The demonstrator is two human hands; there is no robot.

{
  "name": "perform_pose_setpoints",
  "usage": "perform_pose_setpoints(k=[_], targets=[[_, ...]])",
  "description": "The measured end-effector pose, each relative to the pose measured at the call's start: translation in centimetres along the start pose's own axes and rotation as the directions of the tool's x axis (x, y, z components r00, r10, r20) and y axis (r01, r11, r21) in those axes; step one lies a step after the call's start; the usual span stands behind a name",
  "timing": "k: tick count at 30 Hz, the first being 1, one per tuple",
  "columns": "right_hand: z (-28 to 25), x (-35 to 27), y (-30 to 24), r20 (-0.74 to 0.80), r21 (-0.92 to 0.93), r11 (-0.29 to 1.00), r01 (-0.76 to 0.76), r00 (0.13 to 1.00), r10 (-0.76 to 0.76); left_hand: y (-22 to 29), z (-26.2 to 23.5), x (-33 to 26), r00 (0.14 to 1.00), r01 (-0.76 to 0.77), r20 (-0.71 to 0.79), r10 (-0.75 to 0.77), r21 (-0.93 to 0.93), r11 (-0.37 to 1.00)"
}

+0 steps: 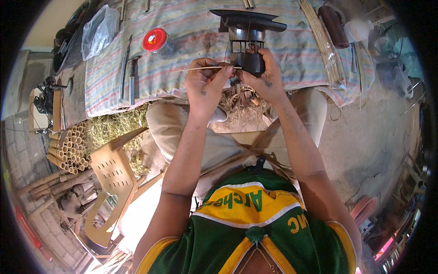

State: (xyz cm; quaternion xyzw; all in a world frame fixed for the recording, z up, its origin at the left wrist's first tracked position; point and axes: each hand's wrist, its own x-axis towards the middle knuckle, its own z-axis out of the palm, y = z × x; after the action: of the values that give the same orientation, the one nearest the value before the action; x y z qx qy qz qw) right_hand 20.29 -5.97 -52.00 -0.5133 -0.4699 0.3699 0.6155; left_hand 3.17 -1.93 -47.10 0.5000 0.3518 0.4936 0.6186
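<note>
Hands meeting above striped cloth [191, 27]: left hand [205, 84] pinching thin bamboo stick [200, 69], right hand [264, 77] gripping dark bamboo model [248, 41] just beside.

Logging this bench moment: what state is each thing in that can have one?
Left hand: pinching thin bamboo stick, held level.
Right hand: gripping small dark slatted bamboo model, upright.
Red-lidded clear jar: closed, on its side.
Beige plastic chair: tipped over.
Clear plastic bag: crumpled.
</note>
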Motion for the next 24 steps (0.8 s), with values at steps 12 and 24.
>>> perform_pose_setpoints(k=[12, 24], targets=[[-0.2, 0.1, 0.9, -0.023, -0.106, 0.994, 0.040, 0.999, -0.043, 0.5, 0.4, -0.2, 0.999, -0.044, -0.002, 0.044, 0.115, 0.992], [-0.2, 0.6, 0.9, -0.045, -0.378, 0.914, 0.146, 0.983, -0.176, 1.0, 0.8, -0.7, 0.852, -0.521, 0.263, 0.453, 0.511, 0.683]])
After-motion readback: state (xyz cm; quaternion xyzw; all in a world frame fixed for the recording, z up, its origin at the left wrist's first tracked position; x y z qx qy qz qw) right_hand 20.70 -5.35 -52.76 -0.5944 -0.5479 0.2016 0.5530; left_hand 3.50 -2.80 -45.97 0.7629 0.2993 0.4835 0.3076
